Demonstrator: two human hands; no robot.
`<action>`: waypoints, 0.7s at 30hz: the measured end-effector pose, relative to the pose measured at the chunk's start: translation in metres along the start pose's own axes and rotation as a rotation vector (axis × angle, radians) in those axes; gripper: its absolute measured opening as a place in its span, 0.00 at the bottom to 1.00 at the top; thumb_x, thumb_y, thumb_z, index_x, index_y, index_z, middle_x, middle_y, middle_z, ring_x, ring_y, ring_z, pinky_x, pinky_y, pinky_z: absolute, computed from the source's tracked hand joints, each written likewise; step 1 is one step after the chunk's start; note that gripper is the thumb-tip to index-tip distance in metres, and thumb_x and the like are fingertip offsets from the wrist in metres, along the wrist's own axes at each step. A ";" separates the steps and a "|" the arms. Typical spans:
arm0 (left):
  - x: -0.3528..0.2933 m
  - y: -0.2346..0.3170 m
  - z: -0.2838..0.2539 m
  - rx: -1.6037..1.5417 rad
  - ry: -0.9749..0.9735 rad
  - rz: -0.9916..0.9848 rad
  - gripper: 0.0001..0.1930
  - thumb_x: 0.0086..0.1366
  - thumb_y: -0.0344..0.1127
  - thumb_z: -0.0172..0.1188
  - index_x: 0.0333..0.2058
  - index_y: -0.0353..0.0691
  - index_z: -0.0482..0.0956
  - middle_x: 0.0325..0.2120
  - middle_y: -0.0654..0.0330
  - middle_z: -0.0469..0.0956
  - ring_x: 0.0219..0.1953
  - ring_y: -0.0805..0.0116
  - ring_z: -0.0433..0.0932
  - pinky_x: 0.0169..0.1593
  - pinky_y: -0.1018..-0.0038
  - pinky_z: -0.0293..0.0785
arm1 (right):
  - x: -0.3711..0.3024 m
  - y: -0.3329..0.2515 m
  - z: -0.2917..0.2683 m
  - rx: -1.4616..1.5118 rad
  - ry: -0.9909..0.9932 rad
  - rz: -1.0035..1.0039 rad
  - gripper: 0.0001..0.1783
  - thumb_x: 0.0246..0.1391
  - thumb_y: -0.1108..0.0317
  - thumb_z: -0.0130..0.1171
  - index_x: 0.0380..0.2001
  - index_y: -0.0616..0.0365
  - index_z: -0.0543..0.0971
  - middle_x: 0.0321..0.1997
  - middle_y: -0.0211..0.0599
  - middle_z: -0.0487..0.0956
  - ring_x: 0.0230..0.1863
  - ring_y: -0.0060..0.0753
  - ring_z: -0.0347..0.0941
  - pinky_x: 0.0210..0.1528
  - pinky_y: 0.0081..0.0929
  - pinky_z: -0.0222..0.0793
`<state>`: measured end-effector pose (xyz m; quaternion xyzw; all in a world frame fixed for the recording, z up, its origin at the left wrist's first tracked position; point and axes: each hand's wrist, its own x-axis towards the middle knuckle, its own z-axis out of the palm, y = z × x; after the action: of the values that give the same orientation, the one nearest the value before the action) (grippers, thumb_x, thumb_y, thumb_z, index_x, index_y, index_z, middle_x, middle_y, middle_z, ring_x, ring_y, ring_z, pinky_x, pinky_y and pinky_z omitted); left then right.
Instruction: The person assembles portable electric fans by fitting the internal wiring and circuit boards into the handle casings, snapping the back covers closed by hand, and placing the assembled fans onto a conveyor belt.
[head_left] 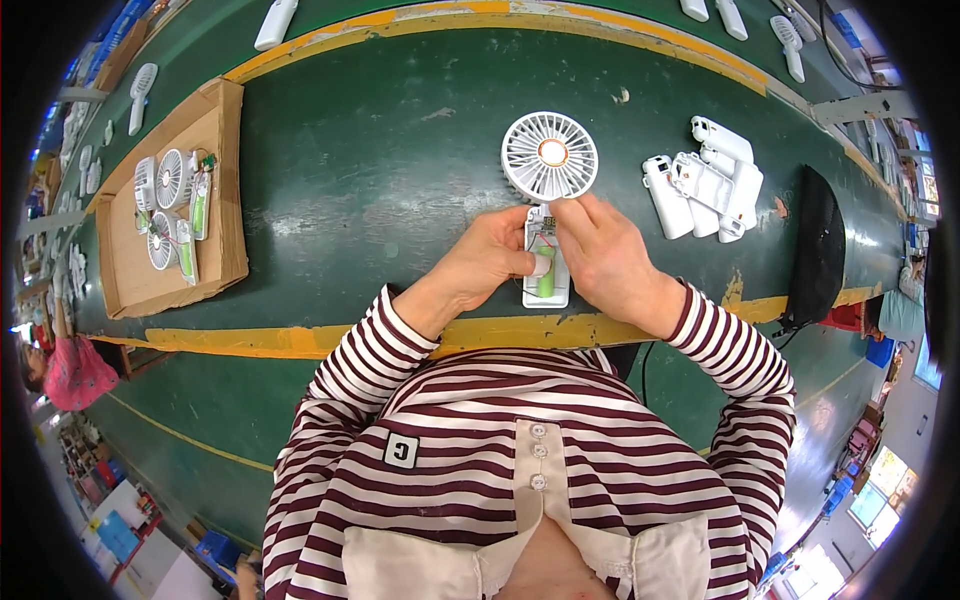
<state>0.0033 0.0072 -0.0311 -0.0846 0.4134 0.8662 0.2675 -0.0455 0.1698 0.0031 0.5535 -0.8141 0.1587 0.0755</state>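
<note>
A small white handheld fan [550, 157] lies in front of me, its round grille pointing away from my body. Its handle is uncovered, showing a green battery [546, 275], thin wires and a small circuit board inside the white shell. My left hand [490, 258] grips the handle's left side, thumb pressed on the battery. My right hand [607, 253] is closed at the top right of the handle, just below the fan head, fingertips pinched there. Whatever small part those fingertips may pinch is hidden.
A cardboard tray [225, 200] at the left holds several fan heads with green batteries. White handle shells [705, 185] are heaped at the right, beside a black pouch [818, 245]. More white fans [143, 95] lie beyond the yellow-edged green table [380, 130].
</note>
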 end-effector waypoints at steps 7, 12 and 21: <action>0.002 0.000 0.002 0.066 0.074 -0.036 0.21 0.46 0.12 0.48 0.42 0.28 0.68 0.36 0.59 0.73 0.38 0.73 0.74 0.43 0.75 0.71 | -0.002 -0.008 -0.002 -0.111 -0.081 0.040 0.09 0.32 0.71 0.55 0.21 0.63 0.73 0.32 0.36 0.65 0.34 0.34 0.63 0.36 0.29 0.60; 0.004 0.000 0.006 0.007 0.095 -0.044 0.19 0.46 0.12 0.48 0.41 0.28 0.69 0.35 0.59 0.74 0.37 0.72 0.75 0.42 0.75 0.72 | -0.005 -0.004 -0.003 -0.130 -0.037 0.058 0.10 0.31 0.70 0.55 0.23 0.63 0.73 0.32 0.36 0.66 0.35 0.34 0.63 0.36 0.30 0.59; 0.009 0.000 0.002 0.073 0.118 -0.096 0.17 0.48 0.14 0.49 0.40 0.28 0.70 0.32 0.60 0.75 0.34 0.73 0.75 0.38 0.78 0.72 | -0.013 0.004 0.007 -0.058 -0.012 0.102 0.16 0.31 0.73 0.53 0.30 0.66 0.72 0.38 0.40 0.69 0.36 0.38 0.65 0.36 0.31 0.59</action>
<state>-0.0044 0.0121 -0.0332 -0.1453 0.4552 0.8303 0.2867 -0.0443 0.1798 -0.0080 0.5096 -0.8460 0.1354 0.0784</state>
